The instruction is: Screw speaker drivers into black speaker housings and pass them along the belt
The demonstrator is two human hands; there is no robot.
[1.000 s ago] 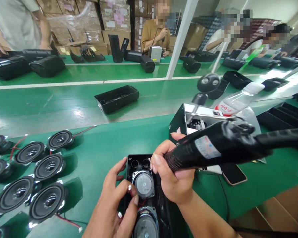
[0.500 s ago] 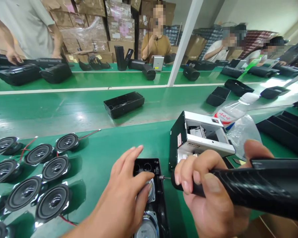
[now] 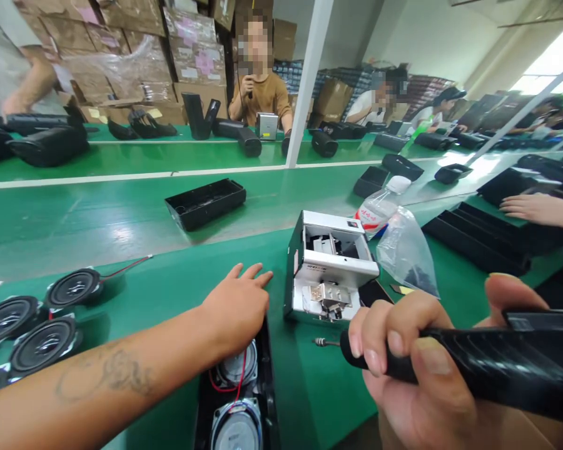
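Note:
My right hand (image 3: 417,362) is wrapped round a black electric screwdriver (image 3: 492,362), whose bit points left over the green bench, apart from the housing. My left hand (image 3: 239,306) lies over the far end of a black speaker housing (image 3: 268,400), fingers stretched and apart, the thumb hidden. Two round speaker drivers show in the housing, magnets up: one by my wrist (image 3: 239,372) with red wires, the other nearer me (image 3: 237,431). A silver and black screw feeder machine (image 3: 331,265) stands just beyond the bit.
Loose speaker drivers (image 3: 44,344) with red wires lie at left. A clear bag (image 3: 406,247) and a plastic bottle (image 3: 380,203) stand behind the machine. An empty housing (image 3: 206,203) sits on the line ahead. Another person's hand (image 3: 539,206) touches black parts at right.
The view has turned right. My left hand has moved from beside the bit to the housing's far end. The bit has come away from the housing's edge.

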